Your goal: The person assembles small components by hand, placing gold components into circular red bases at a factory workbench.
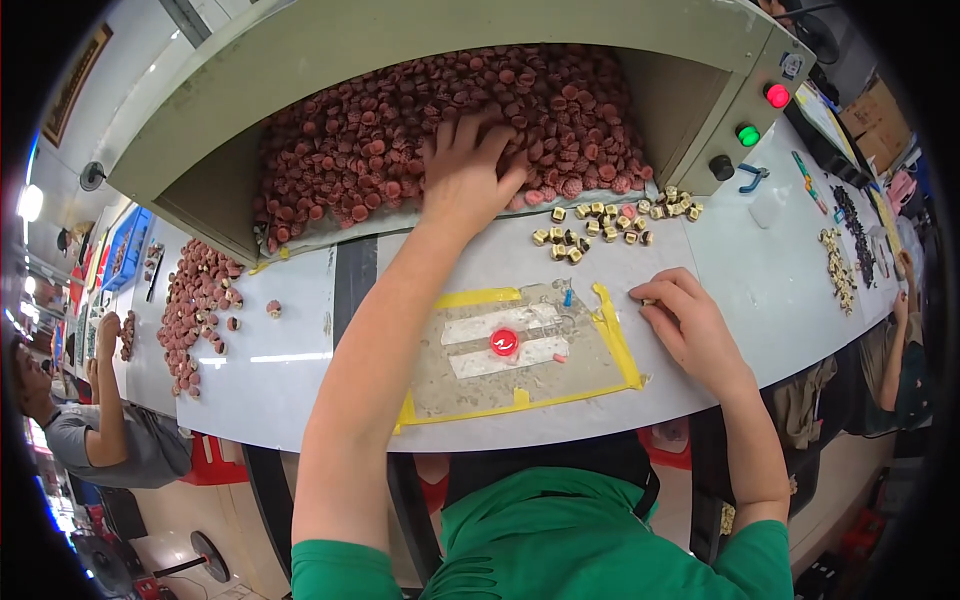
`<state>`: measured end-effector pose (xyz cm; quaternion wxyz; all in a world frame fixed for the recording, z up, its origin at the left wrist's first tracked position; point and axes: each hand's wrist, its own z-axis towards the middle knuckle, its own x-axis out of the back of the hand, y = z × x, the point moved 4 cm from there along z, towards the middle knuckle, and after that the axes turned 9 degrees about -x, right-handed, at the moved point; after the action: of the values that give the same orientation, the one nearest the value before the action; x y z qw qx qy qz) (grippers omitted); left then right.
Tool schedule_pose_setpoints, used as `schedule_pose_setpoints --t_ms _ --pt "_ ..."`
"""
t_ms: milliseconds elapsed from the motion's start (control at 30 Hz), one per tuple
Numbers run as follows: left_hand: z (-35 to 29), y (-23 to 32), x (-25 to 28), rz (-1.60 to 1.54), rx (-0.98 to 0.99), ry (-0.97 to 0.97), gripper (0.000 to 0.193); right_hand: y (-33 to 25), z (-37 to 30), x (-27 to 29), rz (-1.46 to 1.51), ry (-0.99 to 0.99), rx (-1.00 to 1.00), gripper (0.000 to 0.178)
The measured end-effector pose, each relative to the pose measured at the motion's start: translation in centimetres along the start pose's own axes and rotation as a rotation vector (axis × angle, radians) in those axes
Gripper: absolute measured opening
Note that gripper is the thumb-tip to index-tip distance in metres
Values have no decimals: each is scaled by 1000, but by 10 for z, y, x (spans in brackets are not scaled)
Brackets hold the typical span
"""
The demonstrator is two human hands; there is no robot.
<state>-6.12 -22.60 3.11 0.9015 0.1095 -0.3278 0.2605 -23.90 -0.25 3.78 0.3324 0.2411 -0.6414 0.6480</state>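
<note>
My left hand (468,172) reaches into a big heap of dark red, bumpy, raspberry-like cups (345,135) inside a grey-green box; its fingers are spread over the pieces, the tips partly hidden. To the right of a taped work board (430,385), my right hand (690,325) is closed in a pinch on a small pale piece, mostly hidden by the fingers. On the board stands a small round dish of glossy red liquid (505,342), with a small blue-tipped item (568,298) behind it. Several small cream-and-dark cubes (610,222) lie between the box and the board.
The box's right side carries a red light (777,95), a green light (748,134) and a black knob (721,167). Blue-handled pliers (753,178) lie nearby. More raspberry-like pieces (190,305) spread at the left. Co-workers sit at left (110,430) and right (885,365).
</note>
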Motion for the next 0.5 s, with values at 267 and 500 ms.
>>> schedule_pose_setpoints --t_ms 267,500 --pt "-25 -4 24 -135 110 -61 23 1 -5 3 -61 74 65 13" --pt "-16 -12 34 -436 366 -283 26 -7 -6 3 -121 47 75 11"
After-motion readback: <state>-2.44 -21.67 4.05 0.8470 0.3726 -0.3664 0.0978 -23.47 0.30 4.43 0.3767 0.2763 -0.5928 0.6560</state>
